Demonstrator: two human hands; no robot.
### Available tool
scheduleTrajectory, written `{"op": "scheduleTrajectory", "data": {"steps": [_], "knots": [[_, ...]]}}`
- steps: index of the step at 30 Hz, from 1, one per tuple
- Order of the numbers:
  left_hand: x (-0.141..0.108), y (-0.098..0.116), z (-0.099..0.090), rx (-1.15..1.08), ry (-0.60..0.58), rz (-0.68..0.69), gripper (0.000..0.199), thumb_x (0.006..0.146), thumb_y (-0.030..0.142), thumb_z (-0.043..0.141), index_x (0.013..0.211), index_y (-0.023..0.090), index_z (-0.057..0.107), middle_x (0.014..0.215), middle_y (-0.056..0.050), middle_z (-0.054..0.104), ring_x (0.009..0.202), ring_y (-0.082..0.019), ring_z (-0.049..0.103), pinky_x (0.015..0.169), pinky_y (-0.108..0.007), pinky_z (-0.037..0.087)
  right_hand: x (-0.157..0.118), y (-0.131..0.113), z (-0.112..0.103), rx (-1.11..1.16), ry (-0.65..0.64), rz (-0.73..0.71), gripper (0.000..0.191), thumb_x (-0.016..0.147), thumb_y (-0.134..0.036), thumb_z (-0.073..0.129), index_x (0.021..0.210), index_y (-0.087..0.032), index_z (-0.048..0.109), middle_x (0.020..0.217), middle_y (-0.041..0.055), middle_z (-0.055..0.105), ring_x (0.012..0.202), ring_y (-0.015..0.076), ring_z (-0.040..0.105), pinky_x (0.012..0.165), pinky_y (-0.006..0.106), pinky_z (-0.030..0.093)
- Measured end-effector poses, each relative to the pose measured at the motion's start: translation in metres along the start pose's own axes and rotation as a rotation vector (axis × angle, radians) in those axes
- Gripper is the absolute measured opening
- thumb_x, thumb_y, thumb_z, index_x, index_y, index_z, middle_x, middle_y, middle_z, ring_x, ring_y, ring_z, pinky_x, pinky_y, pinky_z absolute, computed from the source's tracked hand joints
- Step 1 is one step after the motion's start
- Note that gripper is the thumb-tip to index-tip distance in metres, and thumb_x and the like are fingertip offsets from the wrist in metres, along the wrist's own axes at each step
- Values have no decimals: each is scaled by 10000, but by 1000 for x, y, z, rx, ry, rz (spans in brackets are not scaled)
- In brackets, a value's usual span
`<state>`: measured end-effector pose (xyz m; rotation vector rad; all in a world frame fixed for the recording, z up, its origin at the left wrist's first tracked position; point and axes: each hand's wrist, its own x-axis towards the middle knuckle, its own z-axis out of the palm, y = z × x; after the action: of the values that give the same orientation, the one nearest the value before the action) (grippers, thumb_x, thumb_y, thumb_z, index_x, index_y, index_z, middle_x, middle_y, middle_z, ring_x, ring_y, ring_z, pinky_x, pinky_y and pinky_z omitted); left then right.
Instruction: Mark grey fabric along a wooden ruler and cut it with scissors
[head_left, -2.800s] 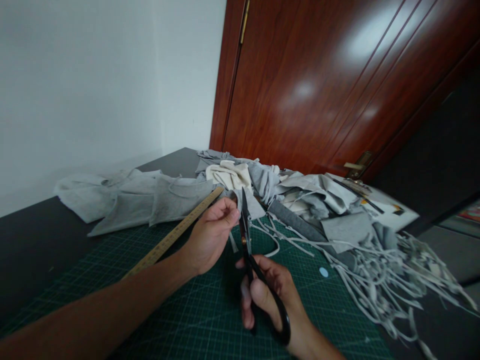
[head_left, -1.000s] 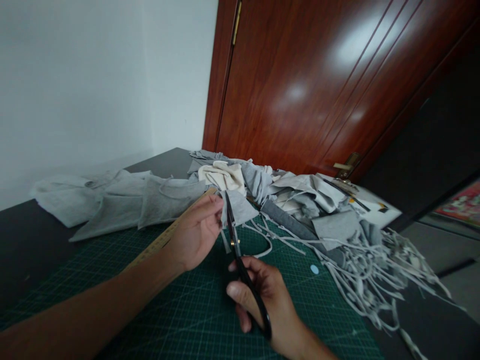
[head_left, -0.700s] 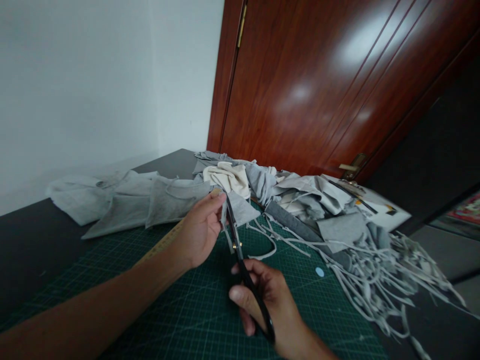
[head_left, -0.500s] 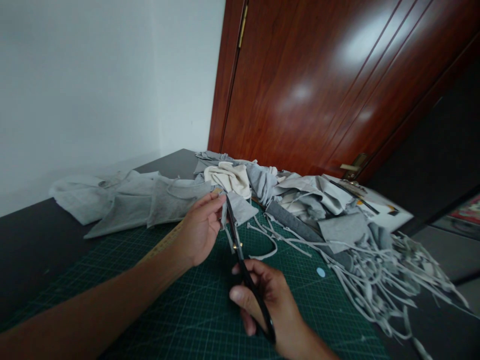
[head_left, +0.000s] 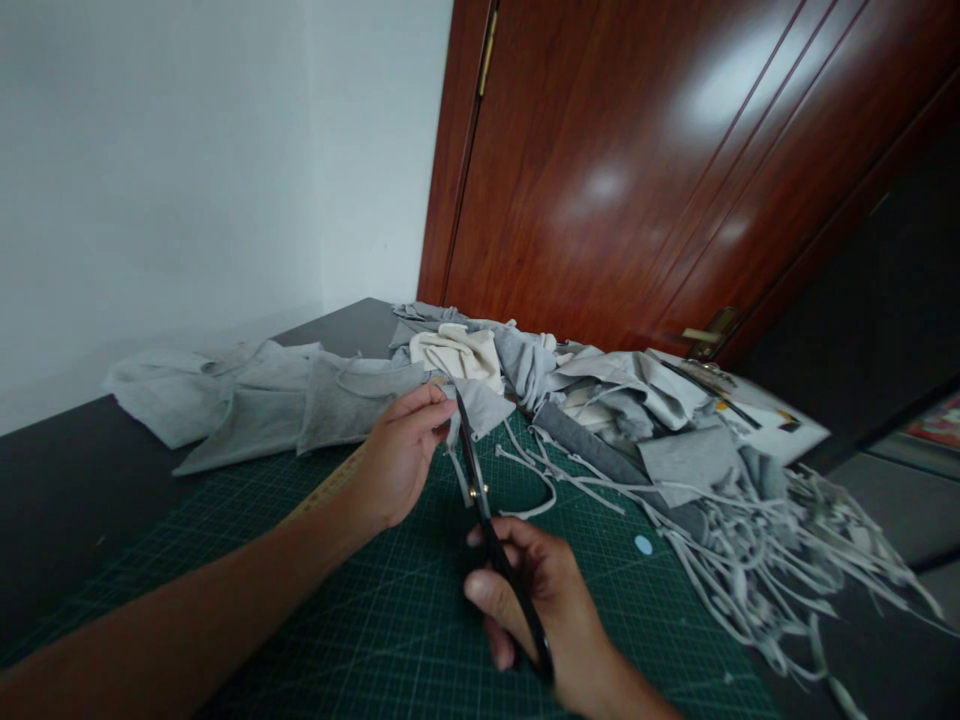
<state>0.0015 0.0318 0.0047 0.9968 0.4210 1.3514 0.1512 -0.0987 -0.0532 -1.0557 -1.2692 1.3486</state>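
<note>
Near the middle, my left hand (head_left: 401,455) pinches the edge of a small grey cloth piece (head_left: 484,405), its fingertips beside the scissor blades. Black-handled scissors (head_left: 477,492) are in my right hand (head_left: 536,600), with fingers wrapped round the handles and the blades pointing up and away at the cloth. A narrow grey strip hangs below my left fingertips along the blades. Both hands are above a green cutting mat (head_left: 405,620). Part of the cloth is hidden behind the blades and fingers.
Grey cloth pieces (head_left: 270,410) lie at the left over a wooden ruler (head_left: 322,490). Behind sits a cream cloth (head_left: 457,352). Heaped grey fabric (head_left: 607,385) and tangled strips (head_left: 757,570) fill the right. A pale blue disc (head_left: 643,545) rests on the mat. A brown door (head_left: 600,180) stands behind.
The scissors and my right hand have shifted very slightly to the right. My left hand still pinches the cloth, almost in the same spot.
</note>
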Motion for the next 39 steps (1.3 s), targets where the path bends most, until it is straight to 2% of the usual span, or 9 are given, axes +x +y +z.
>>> {"op": "scheduleTrajectory", "data": {"steps": [5,11,18,25,30,39], "knots": [[2,2,-3,-15,-38,-9,243,773,183,785,621,180,595,674,22,507,682,-147,517,681,-251,477,-1,0,-1,44,-2,-36,641,735,-586,986,1095,-168,659,573,-88,579,356,58,487,367,133,331],[3,4,-8,12,-76,-27,222,787,184,757,629,186,601,682,3,548,689,-164,547,665,-266,491,-2,0,-3,33,-32,-82,632,788,-647,929,1101,-168,661,591,-77,580,377,53,484,387,137,360],[5,4,-11,32,-104,-8,231,775,162,727,605,195,574,649,12,509,650,-152,511,639,-249,478,-2,0,-3,56,-43,-85,644,784,-653,931,1107,-169,654,589,-76,590,377,57,504,394,138,373],[11,6,-17,27,-99,17,165,687,139,731,576,183,616,619,14,513,619,-144,502,617,-243,485,-2,0,-2,82,-54,-53,658,730,-609,985,1095,-165,665,585,-76,598,374,65,516,386,140,379],[11,6,-20,13,-95,-8,152,653,162,755,567,179,631,579,13,539,546,-142,497,525,-258,447,-2,-1,-2,84,-62,-51,659,729,-600,989,1096,-159,664,579,-69,614,375,67,523,392,142,387],[6,5,-15,-61,-86,-69,176,635,114,750,559,180,606,582,10,579,564,-144,551,561,-257,496,-2,-2,0,84,-82,-72,654,769,-657,939,1104,-182,639,587,-73,607,371,70,507,392,154,381]]}}
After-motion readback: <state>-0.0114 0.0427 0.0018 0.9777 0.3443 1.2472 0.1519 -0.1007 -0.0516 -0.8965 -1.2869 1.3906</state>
